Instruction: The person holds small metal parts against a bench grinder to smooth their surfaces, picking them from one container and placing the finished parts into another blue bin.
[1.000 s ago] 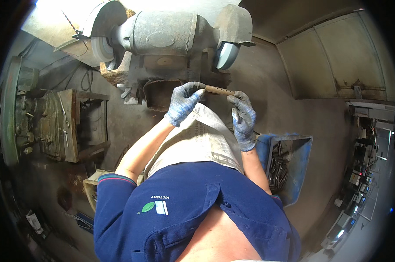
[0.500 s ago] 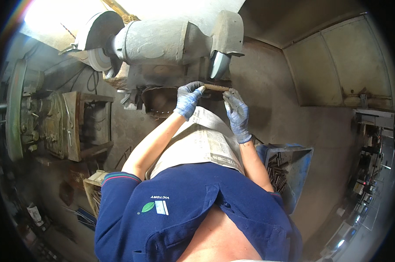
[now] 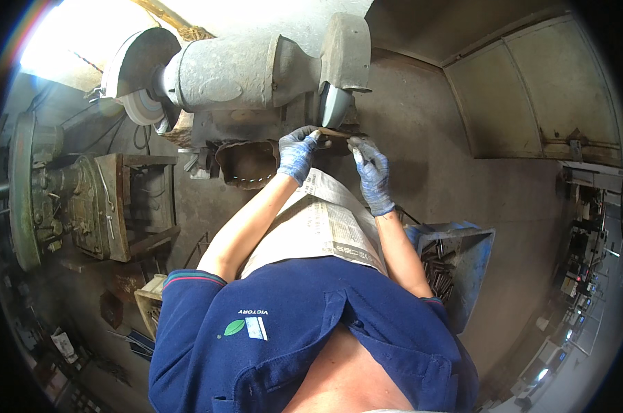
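A narrow, brownish metal bar [image 3: 335,133] spans the gap between my two hands, just below the lower edge of the right grinding wheel [image 3: 335,107]. Whether bar and wheel touch I cannot tell. My left hand [image 3: 296,155], in a blue-and-grey work glove, pinches the bar's left end. The other end sits in the fingers of my right hand [image 3: 372,175], gloved alike. Above them is the grey bench grinder [image 3: 225,74], its right wheel partly under a metal guard [image 3: 346,51].
A rusty open trough [image 3: 223,165] hangs below the grinder. Printed paper or cloth [image 3: 335,224] covers my lap. To my right stands a blue crate [image 3: 478,268] with several metal rods [image 3: 439,275]; a pale box [image 3: 146,303] is at my left. A green machine [image 3: 25,193] stands farther left.
The view has shifted, putting the grinder farther left and the bar more directly under the right wheel. The bar has turned and shows a thinner side. Both hands keep their hold.
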A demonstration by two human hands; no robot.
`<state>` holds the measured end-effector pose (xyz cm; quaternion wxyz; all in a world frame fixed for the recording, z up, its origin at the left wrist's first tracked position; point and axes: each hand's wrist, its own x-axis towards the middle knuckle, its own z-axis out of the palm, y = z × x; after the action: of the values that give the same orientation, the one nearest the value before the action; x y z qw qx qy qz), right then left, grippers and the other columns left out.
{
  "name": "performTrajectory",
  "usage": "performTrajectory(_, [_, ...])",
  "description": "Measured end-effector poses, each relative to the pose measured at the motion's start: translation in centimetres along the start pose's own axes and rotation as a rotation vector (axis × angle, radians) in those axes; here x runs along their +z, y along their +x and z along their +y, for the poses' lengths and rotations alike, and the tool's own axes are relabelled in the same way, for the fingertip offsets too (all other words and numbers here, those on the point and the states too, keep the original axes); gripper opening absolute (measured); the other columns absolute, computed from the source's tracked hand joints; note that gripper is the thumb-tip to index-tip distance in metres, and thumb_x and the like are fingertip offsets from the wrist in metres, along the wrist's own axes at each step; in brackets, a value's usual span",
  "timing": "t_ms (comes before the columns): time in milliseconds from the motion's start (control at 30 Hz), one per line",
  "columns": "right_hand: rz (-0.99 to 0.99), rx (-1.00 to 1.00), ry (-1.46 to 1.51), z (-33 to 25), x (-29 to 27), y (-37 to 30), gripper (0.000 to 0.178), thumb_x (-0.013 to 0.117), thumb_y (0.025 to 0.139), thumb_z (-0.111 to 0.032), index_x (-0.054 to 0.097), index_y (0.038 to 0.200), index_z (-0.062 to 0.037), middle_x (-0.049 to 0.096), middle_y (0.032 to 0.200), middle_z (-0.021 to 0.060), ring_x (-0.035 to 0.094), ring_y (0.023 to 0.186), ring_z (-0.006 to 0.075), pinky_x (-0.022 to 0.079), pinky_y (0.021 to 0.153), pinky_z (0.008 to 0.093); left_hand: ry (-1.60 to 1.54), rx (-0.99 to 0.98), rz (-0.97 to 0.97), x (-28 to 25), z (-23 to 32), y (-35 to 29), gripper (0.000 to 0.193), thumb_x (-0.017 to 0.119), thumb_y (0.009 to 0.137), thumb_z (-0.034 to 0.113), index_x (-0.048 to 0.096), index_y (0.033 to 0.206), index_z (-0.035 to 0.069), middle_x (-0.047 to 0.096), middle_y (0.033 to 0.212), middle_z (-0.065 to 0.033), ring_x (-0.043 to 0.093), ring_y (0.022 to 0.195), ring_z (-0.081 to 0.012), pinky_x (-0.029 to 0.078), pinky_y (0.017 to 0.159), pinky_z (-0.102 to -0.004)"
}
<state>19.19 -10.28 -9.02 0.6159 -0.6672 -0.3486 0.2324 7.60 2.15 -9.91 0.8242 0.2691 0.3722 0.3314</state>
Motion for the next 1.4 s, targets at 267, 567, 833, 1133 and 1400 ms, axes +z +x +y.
performTrajectory(267, [-0.049,-0.027,0.128,1.2,3.3,0.7,0.014,0.063,0.082,0.001,0.066,0.096,0.0007,0.066,0.095,0.0087,0.062,0.087,0.0132,0.048,0.076,0.0240,0.116,0.007,0.072,-2.2,2.4,0.0,0.010,0.059,0.085,0.001,0.063,0.092,-0.005,0.066,0.082,-0.0100,0.065,0.067,-0.0175,0.055,0.057,-0.0255])
performTrajectory(567, [-0.072,-0.006,0.138,1.4,3.0,0.9,0.014,0.061,0.085,-0.004,0.066,0.097,0.0012,0.066,0.096,0.0100,0.061,0.090,0.0161,0.048,0.081,0.0281,0.173,-0.001,0.070,-1.8,2.4,0.3,0.007,0.055,0.088,0.001,0.060,0.091,-0.002,0.064,0.078,-0.0087,0.064,0.063,-0.0187,0.056,0.054,-0.0296])
performTrajectory(833, [-0.076,0.159,0.204,3.4,-0.9,0.9,0.020,0.057,0.089,-0.010,0.063,0.102,0.0043,0.063,0.104,0.0136,0.060,0.097,0.0198,0.047,0.092,0.0325,0.187,-0.039,0.045,0.2,-0.4,1.6,0.008,0.060,0.085,0.001,0.064,0.089,-0.004,0.066,0.079,-0.0093,0.062,0.063,-0.0150,0.053,0.059,-0.0250])
performTrajectory(1133, [-0.134,0.177,0.265,2.6,2.1,1.0,0.021,0.056,0.090,-0.011,0.063,0.106,0.0023,0.065,0.102,0.0106,0.060,0.096,0.0169,0.046,0.089,0.0303,0.226,-0.015,0.098,-1.9,1.7,1.4,0.008,0.059,0.087,0.005,0.064,0.089,0.000,0.065,0.075,-0.0062,0.061,0.059,-0.0124,0.051,0.052,-0.0245])
performTrajectory(1400, [-0.142,0.198,0.502,1.8,4.4,0.8,0.020,0.058,0.088,-0.006,0.065,0.106,-0.0005,0.065,0.103,0.0089,0.060,0.096,0.0142,0.046,0.086,0.0258,0.215,0.040,0.101,-4.0,2.5,1.6,0.007,0.057,0.088,0.006,0.061,0.089,0.001,0.064,0.075,-0.0080,0.063,0.062,-0.0155,0.055,0.054,-0.0299])
